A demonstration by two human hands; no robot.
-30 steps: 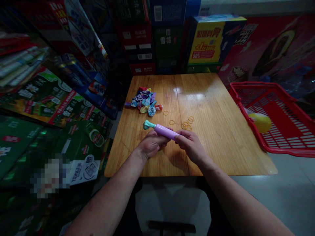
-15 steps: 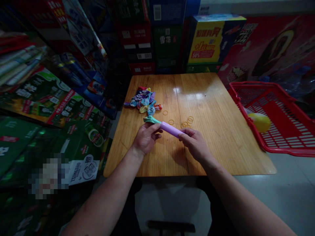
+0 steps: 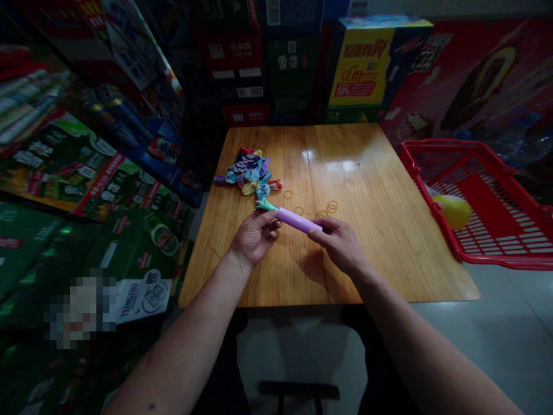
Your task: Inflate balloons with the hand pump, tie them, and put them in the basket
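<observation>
My left hand [image 3: 254, 235] is closed, thumb and fingers pinching a crumpled mint-green cloth piece [image 3: 265, 204] where it meets the tube. The cloth's loose end sticks out to the upper left. A smooth light-purple tube [image 3: 298, 220] slants down to the right above the table. Its lower right end is in the grip of my right hand [image 3: 339, 241], thumb on top. Beyond my left hand lies a heap of crumpled, many-coloured cloth pieces [image 3: 250, 172], some patterned. Several thin yellow rubber bands [image 3: 332, 206] lie scattered behind the tube, partly hidden by it.
Both hands are over a wooden table [image 3: 389, 248]. To its right stands a red plastic basket [image 3: 469, 256] with a yellow item [image 3: 451, 211] inside. Stacked drink cartons [image 3: 291, 72] line the back, and more green cartons [image 3: 125, 248] crowd the left side. A dark stool [image 3: 299, 390] shows below.
The mint-green cloth's loose end has shifted and looks narrower. Both hands keep their hold, with the tube at nearly the same slant. The whole view has shifted slightly.
</observation>
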